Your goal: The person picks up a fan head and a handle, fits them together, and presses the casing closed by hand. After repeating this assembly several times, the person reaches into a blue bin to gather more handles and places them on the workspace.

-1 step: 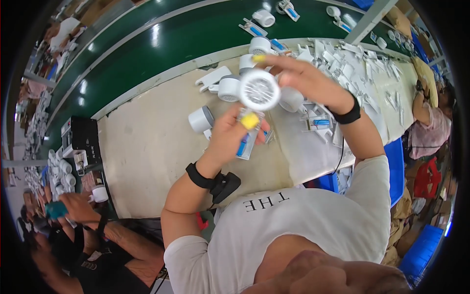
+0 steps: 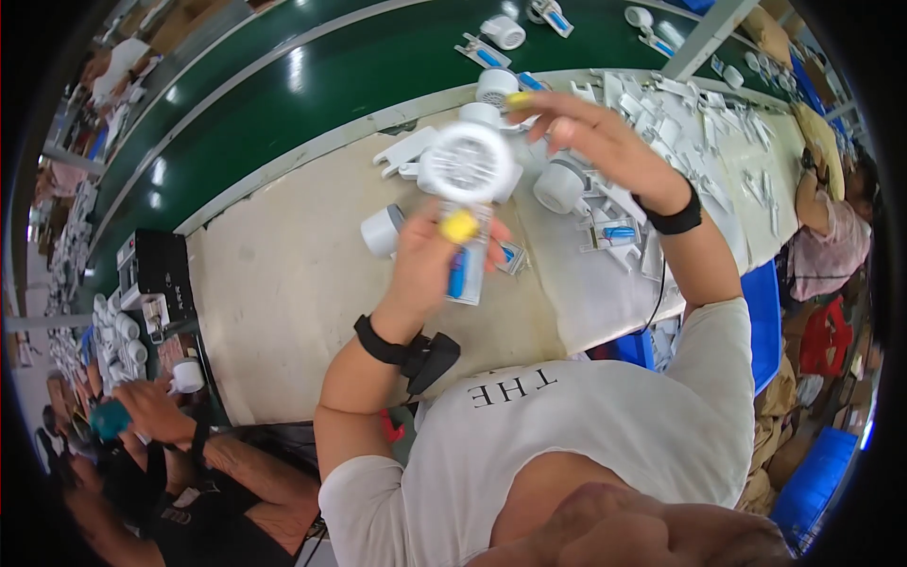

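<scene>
My left hand (image 2: 423, 253), a yellow cover on its thumb, is closed round the handle of a small white handheld fan (image 2: 467, 163). The round grille points up and is blurred; a blue part shows in the open handle below. Beyond and to the right, my right hand (image 2: 605, 142) hangs over the table, fingers stretched out and apart, a yellow cover on one fingertip. It appears to hold nothing. Under it lies a white fan head (image 2: 559, 185) with a grey rim. Another white fan head (image 2: 382, 230) rests left of my left hand.
A pale-covered worktable (image 2: 283, 312) carries a heap of white plastic parts (image 2: 661, 123) at right. Behind it runs a green conveyor belt (image 2: 246, 113) with several fan units. A black case (image 2: 156, 274) stands at the left end. Blue bins (image 2: 761, 321) are at right; co-workers sit at both sides.
The fan in my left hand has shifted slightly left. My right hand has drawn away from the fan head, its fingers spreading more.
</scene>
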`<state>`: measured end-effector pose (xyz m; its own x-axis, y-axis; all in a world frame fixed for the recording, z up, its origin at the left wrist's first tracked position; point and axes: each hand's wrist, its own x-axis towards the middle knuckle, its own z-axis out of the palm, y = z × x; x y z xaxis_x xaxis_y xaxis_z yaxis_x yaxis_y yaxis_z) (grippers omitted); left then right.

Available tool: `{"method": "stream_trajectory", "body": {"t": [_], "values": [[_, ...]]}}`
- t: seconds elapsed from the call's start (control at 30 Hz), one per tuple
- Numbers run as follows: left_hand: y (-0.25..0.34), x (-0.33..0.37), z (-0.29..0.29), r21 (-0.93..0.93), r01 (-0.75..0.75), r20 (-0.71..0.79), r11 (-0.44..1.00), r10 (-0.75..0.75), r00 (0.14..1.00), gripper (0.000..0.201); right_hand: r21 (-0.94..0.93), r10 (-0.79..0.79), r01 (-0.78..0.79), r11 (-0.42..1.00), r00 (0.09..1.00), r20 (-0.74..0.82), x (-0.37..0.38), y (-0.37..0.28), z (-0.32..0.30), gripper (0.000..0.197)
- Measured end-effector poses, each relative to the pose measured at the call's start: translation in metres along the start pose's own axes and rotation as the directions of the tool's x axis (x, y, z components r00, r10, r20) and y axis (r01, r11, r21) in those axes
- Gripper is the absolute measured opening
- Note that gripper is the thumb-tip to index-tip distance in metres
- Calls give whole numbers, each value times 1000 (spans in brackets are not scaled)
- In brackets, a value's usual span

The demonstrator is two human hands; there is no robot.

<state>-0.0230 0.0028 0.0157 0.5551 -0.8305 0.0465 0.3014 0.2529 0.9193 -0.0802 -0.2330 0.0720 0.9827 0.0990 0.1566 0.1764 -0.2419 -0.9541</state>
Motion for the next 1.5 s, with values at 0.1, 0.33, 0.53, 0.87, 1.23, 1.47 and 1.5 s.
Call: {"method": "stream_trajectory", "body": {"t": [0.1, 0.33, 0.53, 0.87, 1.23, 1.47, 1.5], "values": [[5, -6, -21, -201, -168, -293, 965, 105, 950, 31, -392, 45, -125, 912, 977, -207, -35, 1, -29, 26], [-1, -2, -49, -41, -91, -209, 995, 80, 975, 36, -783, 121, -406, 471, 909, -399, -97, 45, -45, 19], [2, 10, -23, -254, -69, -173, 965, 25, 985, 35, -918, 5, -368, 151, 928, -371, -90, 69, -8, 42], [-13, 0, -23, -320, -143, -220, 937, 73, 973, 34, -620, 156, -580, 528, 784, -601, -91, 57, -10, 44], [-23, 11, 3, -315, -352, -395, 881, 216, 893, 34, -827, -382, 134, 546, 918, -103, -22, -12, 93, 59], [-31, 0, 2, -283, -400, -479, 872, 233, 846, 32, -820, -439, 238, 521, 898, -19, -10, -14, 102, 55], [-32, -1, 4, -281, -406, -478, 870, 240, 845, 32, -820, -452, 244, 518, 892, -21, -9, -13, 102, 55]]}}
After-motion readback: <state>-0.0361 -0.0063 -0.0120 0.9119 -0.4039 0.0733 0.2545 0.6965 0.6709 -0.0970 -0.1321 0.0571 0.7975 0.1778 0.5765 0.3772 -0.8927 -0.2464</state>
